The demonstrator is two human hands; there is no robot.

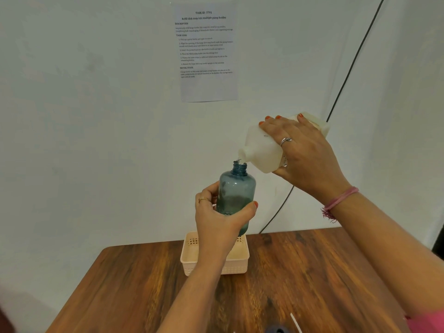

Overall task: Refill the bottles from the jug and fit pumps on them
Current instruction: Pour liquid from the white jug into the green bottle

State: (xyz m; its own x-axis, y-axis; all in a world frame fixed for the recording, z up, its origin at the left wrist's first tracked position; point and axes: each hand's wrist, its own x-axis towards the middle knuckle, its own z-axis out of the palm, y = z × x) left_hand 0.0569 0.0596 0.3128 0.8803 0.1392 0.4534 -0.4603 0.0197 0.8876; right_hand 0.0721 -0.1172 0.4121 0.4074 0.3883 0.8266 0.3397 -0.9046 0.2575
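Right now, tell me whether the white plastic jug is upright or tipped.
Tipped. The white plastic jug lies sideways in the right hand, spout over the blue bottle mouth.

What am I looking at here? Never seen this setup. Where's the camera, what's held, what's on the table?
There is no machine: a person works with bare hands, filmed by one wide camera on their head, looking forward and down. The left hand grips a blue see-through bottle, lifted above the table, open at the neck. The right hand tilts a white jug, spout at the bottle's mouth, to pour. On the wooden table sits a pale plastic basket. An instruction sheet hangs on the wall.
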